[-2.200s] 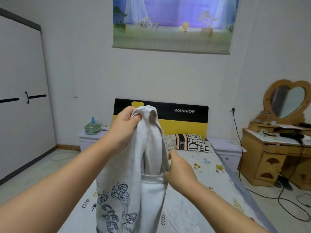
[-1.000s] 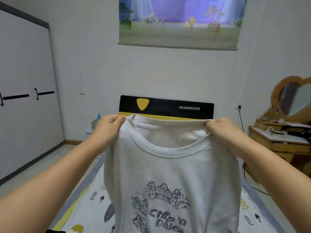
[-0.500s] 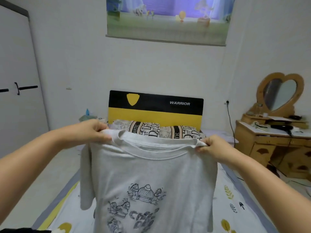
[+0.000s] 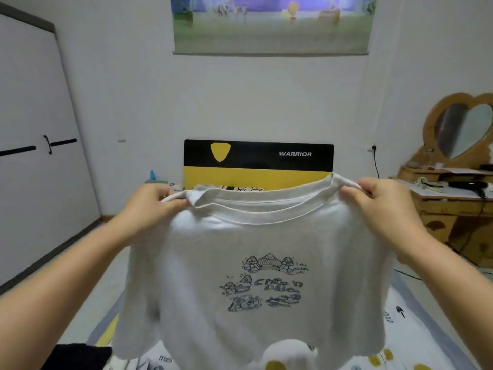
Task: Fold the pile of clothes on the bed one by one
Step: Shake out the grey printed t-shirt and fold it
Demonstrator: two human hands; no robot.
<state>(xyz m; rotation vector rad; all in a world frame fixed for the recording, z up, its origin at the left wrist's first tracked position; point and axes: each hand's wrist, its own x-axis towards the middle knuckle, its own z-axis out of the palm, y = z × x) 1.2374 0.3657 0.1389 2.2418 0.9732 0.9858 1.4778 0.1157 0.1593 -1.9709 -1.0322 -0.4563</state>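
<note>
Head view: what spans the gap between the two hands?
In the head view, the white T-shirt's neckline stretches between the left hand and right hand, each pinching a shoulder. Behind it shows the black-and-yellow headboard.

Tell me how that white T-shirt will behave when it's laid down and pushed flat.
Probably floppy: the T-shirt hangs limp from the left hand and right hand, sagging between them. Likely light, since a pinch at each shoulder holds it. Pushed, it would probably bunch rather than slide.
</note>
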